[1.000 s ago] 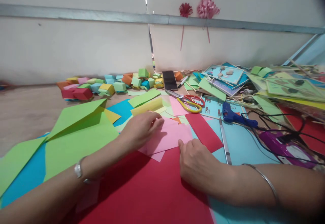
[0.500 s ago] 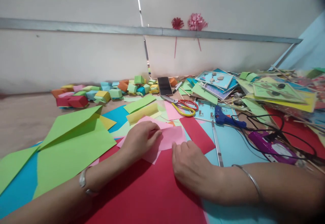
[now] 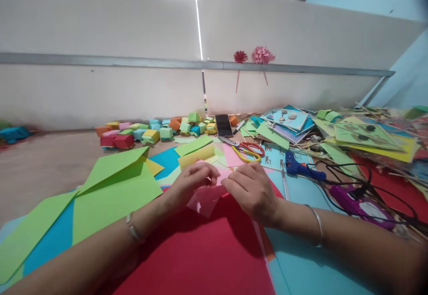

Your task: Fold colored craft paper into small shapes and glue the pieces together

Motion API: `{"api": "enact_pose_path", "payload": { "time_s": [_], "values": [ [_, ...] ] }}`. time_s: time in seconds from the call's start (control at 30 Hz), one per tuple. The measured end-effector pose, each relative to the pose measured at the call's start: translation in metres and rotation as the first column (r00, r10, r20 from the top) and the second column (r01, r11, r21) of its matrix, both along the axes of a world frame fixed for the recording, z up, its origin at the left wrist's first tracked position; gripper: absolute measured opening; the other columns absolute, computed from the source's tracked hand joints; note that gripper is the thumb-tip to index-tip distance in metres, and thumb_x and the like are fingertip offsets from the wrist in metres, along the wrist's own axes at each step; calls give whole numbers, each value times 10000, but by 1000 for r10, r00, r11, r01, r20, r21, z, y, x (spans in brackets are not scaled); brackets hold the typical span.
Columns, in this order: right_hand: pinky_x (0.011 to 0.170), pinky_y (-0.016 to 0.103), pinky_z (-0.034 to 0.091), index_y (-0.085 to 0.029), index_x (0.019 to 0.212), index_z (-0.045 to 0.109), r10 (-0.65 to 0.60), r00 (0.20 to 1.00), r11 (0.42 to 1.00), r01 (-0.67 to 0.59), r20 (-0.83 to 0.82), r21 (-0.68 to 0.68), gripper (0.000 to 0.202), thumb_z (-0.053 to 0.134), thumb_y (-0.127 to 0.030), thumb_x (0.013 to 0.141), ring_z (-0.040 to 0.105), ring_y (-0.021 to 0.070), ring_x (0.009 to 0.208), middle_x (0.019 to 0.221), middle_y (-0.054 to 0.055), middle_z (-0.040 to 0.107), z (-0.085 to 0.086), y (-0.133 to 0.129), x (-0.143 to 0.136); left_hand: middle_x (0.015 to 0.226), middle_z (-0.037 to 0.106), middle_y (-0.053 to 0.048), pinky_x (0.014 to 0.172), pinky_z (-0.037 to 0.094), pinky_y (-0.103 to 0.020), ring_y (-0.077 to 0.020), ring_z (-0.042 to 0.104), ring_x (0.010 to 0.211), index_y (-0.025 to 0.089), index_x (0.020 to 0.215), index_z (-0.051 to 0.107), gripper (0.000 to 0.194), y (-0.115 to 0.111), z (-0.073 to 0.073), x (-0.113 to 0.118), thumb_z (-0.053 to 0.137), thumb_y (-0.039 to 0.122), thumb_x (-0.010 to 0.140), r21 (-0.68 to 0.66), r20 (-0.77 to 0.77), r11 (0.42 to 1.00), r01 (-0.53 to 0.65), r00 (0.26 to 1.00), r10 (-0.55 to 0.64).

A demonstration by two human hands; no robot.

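A pink paper piece (image 3: 207,199) lies between my two hands, above the large red sheet (image 3: 200,259). My left hand (image 3: 194,183) has its fingers curled over the paper's left part, the thumb side toward the middle. From the right, my right hand (image 3: 252,190) pinches the paper's right edge with bent fingers. Just behind the hands rest scissors (image 3: 245,148) with red and yellow handles. A craft knife (image 3: 286,184) lies to the right of my right hand.
Green sheets (image 3: 113,197) spread at the left. Small folded paper blocks (image 3: 150,135) and a phone (image 3: 224,126) line the back. On the right are a blue glue gun (image 3: 304,168), a purple power strip (image 3: 361,205) with black cables, and stacked cards (image 3: 287,118).
The view has tilted up and shifted left. My right hand has moved onto the pink paper, closer to my left hand, and the paper's near part now looks raised or bent.
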State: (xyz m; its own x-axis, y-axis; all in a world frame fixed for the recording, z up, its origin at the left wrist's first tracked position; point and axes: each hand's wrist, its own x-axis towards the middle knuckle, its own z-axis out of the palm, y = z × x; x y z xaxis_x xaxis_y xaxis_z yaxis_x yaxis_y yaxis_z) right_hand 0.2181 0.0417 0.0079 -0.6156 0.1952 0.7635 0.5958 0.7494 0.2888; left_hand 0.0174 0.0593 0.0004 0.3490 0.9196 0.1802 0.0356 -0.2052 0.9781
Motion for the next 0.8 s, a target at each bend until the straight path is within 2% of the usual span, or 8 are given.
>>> {"api": "enact_pose_path", "payload": {
  "time_s": [0.1,0.2,0.37,0.47,0.57,0.67,0.73,0.8],
  "values": [
    [714,333,336,-156,789,634,78,997,995,-77,-26,65,204,512,-65,925,530,144,755,758,7,693,1,-4,2,858,673,-116,735,513,-403,-249,625,779,146,941,690,600,6,-1,-4,414,672,853,-192,114,979,62,993,-40],
    [800,357,374,-167,787,634,120,991,985,-112,-59,131,180,536,-68,902,568,153,855,967,27,744,3,-7,4,1045,695,-104,887,486,-407,-275,624,997,204,1089,679,487,4,-4,-4,564,594,822,-356,249,914,196,962,-110],
    [899,343,443,-196,792,635,243,970,960,-236,-25,150,151,569,-95,884,556,173,1152,1222,18,692,1,-3,5,986,710,-63,836,507,-360,-267,650,968,225,1087,688,468,-6,-2,4,793,370,655,-347,269,865,362,922,-277],
    [968,318,454,-192,930,665,233,972,968,-229,-33,103,166,559,-73,882,532,157,1225,1198,25,703,-3,2,3,965,712,-69,839,509,-373,-284,657,963,205,1086,679,507,-7,7,5,769,497,681,-264,228,862,432,897,-380],
    [1032,295,430,-161,1085,658,161,986,987,-161,-33,28,267,489,-56,907,518,142,1260,1210,46,695,-6,4,2,1104,699,-108,971,457,-452,-351,593,1121,197,1180,640,693,-5,15,3,759,618,642,-68,-10,932,357,934,-358],
    [1100,262,371,-129,1197,620,138,990,990,-137,0,28,315,447,-80,939,461,111,1323,1235,40,684,-7,2,3,1241,652,-148,1050,397,-487,-388,501,1251,187,1226,619,740,-7,15,3,832,487,584,139,-263,976,167,956,-126],
    [1130,254,336,-120,1231,604,135,991,989,-136,20,54,324,452,-93,947,414,102,1362,1252,40,675,-7,0,3,1284,630,-149,1047,405,-475,-382,489,1272,190,1230,616,710,-9,12,4,827,384,580,200,-288,980,20,957,39],
    [1136,276,336,-132,1213,617,129,991,988,-130,19,79,314,469,-93,939,399,118,1374,1272,36,664,-8,0,2,1249,649,-125,988,453,-431,-353,535,1221,191,1204,622,655,-9,8,5,799,297,583,156,-218,983,-97,967,130]
  ]
}}
